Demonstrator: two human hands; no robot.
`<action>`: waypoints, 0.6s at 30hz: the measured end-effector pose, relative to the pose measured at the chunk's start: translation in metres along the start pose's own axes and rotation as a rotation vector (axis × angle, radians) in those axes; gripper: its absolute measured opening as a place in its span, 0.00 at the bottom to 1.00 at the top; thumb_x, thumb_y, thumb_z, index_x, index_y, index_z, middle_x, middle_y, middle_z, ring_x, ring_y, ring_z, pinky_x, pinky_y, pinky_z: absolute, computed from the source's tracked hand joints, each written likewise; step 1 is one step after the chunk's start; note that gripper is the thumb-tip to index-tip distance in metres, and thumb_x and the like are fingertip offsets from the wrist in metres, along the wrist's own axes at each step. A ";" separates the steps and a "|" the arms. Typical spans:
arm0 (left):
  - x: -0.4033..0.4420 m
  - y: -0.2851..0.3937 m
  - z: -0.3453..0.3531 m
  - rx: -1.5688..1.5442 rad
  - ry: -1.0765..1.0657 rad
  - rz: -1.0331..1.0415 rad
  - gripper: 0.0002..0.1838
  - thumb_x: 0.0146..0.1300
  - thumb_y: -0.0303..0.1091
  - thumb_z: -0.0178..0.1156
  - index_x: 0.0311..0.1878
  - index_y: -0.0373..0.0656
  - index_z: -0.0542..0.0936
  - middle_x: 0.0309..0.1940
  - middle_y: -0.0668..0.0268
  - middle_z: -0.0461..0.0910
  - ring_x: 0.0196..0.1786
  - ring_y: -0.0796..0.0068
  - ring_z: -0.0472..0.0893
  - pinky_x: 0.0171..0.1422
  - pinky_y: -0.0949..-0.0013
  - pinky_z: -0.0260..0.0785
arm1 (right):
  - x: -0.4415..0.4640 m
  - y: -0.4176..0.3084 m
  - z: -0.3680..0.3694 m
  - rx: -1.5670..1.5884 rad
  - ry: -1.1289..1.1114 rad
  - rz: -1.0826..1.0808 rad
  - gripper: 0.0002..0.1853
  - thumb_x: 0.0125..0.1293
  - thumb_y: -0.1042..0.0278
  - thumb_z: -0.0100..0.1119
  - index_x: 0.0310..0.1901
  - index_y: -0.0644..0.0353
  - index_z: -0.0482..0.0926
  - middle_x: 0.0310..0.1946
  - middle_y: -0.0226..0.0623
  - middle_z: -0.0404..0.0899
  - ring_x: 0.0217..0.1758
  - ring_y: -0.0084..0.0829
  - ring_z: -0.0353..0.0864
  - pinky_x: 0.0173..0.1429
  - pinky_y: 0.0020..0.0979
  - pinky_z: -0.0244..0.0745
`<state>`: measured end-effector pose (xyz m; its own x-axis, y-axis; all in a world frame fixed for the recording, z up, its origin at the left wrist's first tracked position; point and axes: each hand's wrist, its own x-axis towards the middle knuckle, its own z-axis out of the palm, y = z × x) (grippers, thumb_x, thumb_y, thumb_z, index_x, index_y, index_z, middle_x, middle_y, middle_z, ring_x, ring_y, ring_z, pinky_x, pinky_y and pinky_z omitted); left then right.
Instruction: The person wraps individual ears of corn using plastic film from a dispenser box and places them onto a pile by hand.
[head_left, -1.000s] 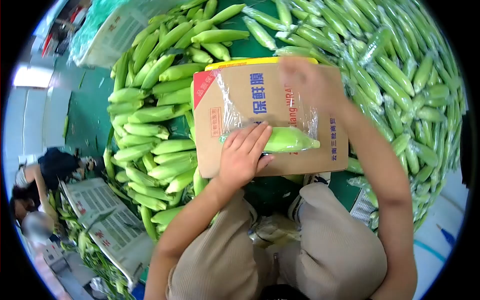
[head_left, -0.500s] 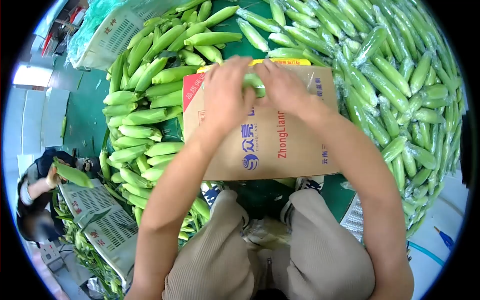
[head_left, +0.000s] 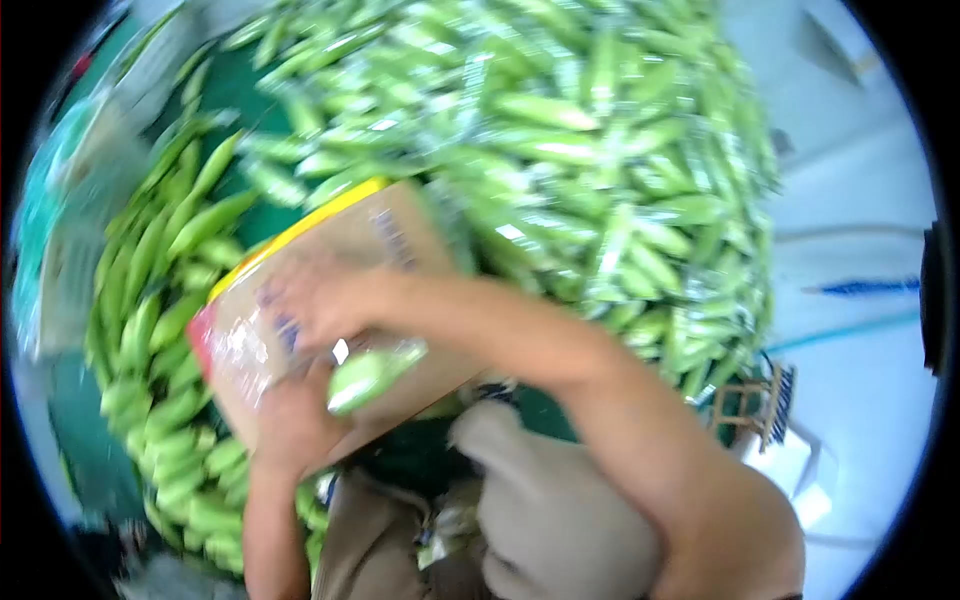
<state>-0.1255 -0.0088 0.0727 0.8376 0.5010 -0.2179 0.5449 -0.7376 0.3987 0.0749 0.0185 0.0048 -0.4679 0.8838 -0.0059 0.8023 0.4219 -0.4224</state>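
Note:
An ear of corn in its green husk (head_left: 372, 378), with shiny clear film on it, is above the near side of the cardboard box (head_left: 425, 240). My left hand (head_left: 298, 415) is closed against the ear's left end. Over the box top is my right hand (head_left: 325, 298), its fingers smeared by motion, so its grip is unclear. Clear film (head_left: 245, 350) glints on the box's left part. Along the far edge of the box runs a yellow strip (head_left: 300, 225).
Film-wrapped corn (head_left: 600, 150) is heaped behind and to the right. Unwrapped ears (head_left: 170, 400) are piled at left, near a white crate (head_left: 75, 240) with green film or netting. A small wooden stool (head_left: 745, 410) stands at right. A blue-handled tool (head_left: 865, 287) lies on the floor.
The view has swung right, so the box appears tilted and farther left. The ear, earlier between both hands at the far edge, now shows nearer me, beside my left hand.

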 end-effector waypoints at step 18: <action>-0.103 -0.034 0.102 -0.713 -0.878 0.219 0.34 0.65 0.19 0.66 0.76 0.40 0.71 0.73 0.55 0.71 0.60 0.62 0.80 0.55 0.66 0.78 | -0.150 -0.111 0.104 0.604 -0.672 -0.182 0.42 0.49 0.40 0.80 0.61 0.57 0.75 0.47 0.53 0.84 0.54 0.52 0.83 0.55 0.45 0.78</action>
<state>-0.2265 -0.0815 -0.0094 0.8024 -0.3010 -0.5153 0.4729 -0.2060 0.8567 0.0172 -0.1820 -0.0421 -0.8364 0.4312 -0.3383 0.4538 0.1988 -0.8686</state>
